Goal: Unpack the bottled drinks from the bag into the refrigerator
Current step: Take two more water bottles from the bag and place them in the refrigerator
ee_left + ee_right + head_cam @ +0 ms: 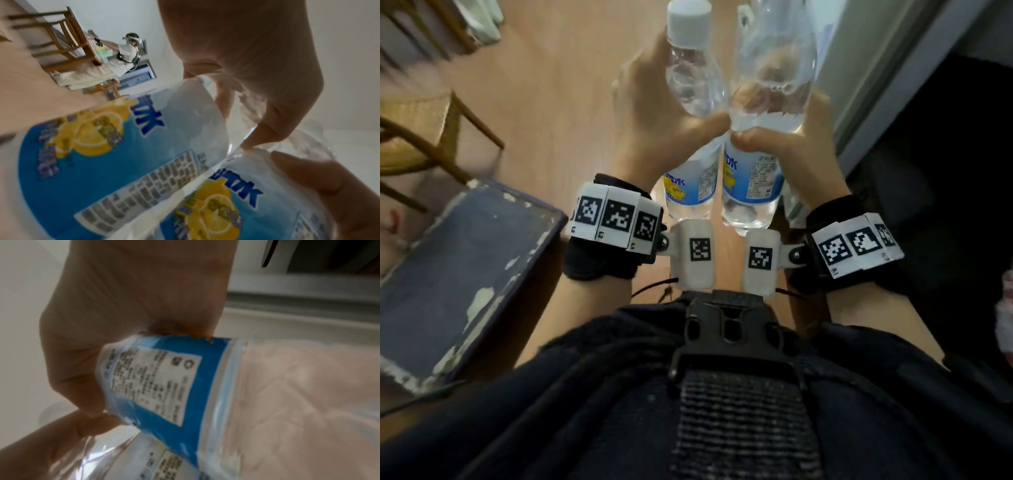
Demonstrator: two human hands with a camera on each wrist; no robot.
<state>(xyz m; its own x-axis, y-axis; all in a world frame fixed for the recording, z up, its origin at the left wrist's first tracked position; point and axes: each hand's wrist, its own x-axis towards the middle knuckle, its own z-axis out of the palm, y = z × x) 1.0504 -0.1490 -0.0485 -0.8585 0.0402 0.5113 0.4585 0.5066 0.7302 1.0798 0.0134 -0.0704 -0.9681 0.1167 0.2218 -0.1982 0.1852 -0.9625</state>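
Observation:
Two clear bottles with blue and yellow lemon labels are held upright side by side in front of my body. My left hand (654, 116) grips the left bottle (690, 192) around its upper body; its white cap (688, 17) shows at the top. My right hand (791, 144) grips the right bottle (753, 178) the same way, thumb across the front. The two thumbs nearly touch. In the left wrist view the left bottle's label (98, 154) fills the frame beside the right bottle (236, 203). The right wrist view shows the right bottle's label (164, 378) under my palm.
A worn dark-blue tabletop (455, 274) lies at my left, with wooden chairs (431, 130) beyond it on the wooden floor (558, 68). A grey-white frame or door edge (876, 85) and a dark opening (945, 171) are at my right. Another person (127, 53) stands far off.

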